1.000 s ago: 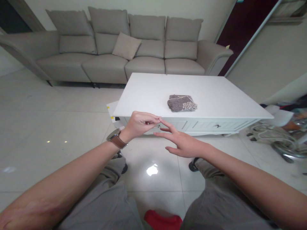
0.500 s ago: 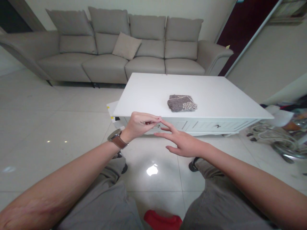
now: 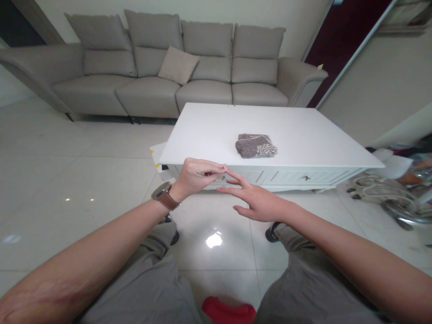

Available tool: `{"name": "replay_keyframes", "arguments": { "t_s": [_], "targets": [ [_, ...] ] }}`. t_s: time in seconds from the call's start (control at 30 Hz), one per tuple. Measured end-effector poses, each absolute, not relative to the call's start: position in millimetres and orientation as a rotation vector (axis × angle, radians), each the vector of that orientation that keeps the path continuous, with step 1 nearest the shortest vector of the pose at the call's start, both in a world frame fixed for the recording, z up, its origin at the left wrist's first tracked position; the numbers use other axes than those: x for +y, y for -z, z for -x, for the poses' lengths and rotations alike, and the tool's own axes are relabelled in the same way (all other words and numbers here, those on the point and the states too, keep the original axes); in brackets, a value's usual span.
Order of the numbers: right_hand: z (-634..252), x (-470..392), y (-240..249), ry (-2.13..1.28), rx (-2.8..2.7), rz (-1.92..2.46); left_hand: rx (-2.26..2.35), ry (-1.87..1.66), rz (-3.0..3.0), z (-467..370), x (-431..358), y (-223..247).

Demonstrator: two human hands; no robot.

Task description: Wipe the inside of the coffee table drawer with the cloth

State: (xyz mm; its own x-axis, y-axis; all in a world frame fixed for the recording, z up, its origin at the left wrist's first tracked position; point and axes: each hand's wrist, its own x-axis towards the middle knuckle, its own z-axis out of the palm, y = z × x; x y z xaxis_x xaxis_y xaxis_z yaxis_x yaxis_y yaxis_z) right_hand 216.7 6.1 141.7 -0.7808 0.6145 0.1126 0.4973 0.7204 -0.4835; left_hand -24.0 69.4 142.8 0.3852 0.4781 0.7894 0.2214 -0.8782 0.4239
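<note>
My left hand [image 3: 200, 174], with a brown-strapped watch [image 3: 165, 196] on its wrist, is closed in a pinch at a fingertip of my right hand. My right hand [image 3: 257, 202] is open, its fingers spread and pointing left, with no object in it. Both hands are raised in front of the near edge of a white coffee table [image 3: 290, 126]. Beyond them on the tabletop lies a folded grey-brown knitted piece [image 3: 254, 146] with cream patterning and a loose light strand; neither hand touches it.
A long grey sofa [image 3: 205, 92] with a beige cushion [image 3: 178, 65] stands behind the table. Cables and a chrome base [image 3: 410, 211] are on the floor at right. A red object [image 3: 229, 310] shows between my knees. Below the tabletop are drawers with small handles [image 3: 306, 178].
</note>
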Motion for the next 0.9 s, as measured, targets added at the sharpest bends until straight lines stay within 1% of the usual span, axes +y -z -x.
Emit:
{"name": "replay_keyframes", "arguments": {
  "t_s": [0.17,0.37,0.6,0.73,0.9],
  "targets": [
    [-216,6,-142,-0.586,-2.679,0.883,0.652,-1.518,-2.386,22,67,-142],
    [-202,-5,-143,-0.35,-2.654,1.035,0.815,-1.562,-2.224,12,59,-136],
    [-187,-16,-142,-0.204,-2.602,1.112,0.861,-1.592,-2.089,6,50,-136],
    [-186,-17,-143,-0.17,-2.606,1.114,0.843,-1.615,-2.073,6,46,-139],
    [-186,-17,-143,-0.16,-2.614,1.125,0.959,-1.634,-2.018,3,42,-142]
  ]
}}
